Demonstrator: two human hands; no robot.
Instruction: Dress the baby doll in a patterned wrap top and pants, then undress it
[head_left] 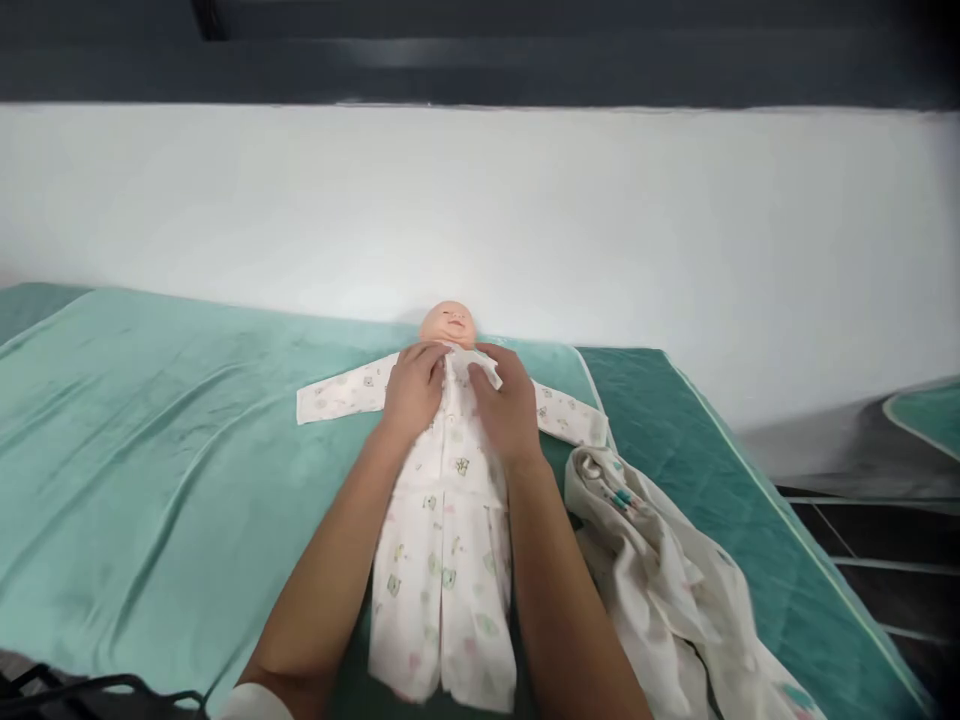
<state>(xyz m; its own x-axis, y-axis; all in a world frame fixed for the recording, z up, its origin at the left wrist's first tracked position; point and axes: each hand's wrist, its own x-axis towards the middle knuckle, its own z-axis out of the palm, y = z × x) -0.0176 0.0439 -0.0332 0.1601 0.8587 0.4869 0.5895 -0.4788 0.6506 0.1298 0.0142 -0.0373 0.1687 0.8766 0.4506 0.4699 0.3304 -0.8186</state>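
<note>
A baby doll [448, 322] lies on its back with its head toward the wall. Over its body is spread a white long-sleeved baby romper [450, 500] printed with small animals, its sleeves stretched out to both sides and its legs toward me. At the left of the collar, my left hand [415, 388] has its fingers bent and closed on the romper's fabric. My right hand [508, 402] pinches the collar edge on the other side between thumb and fingers. The doll's arms and legs are hidden under the cloth.
A crumpled off-white printed cloth [660, 580] lies to the right of the romper. Beneath everything is a light green sheet [187, 450] on a darker green mattress [712, 500]. A white wall [480, 210] borders the far side. Black cables [97, 688] show at bottom left.
</note>
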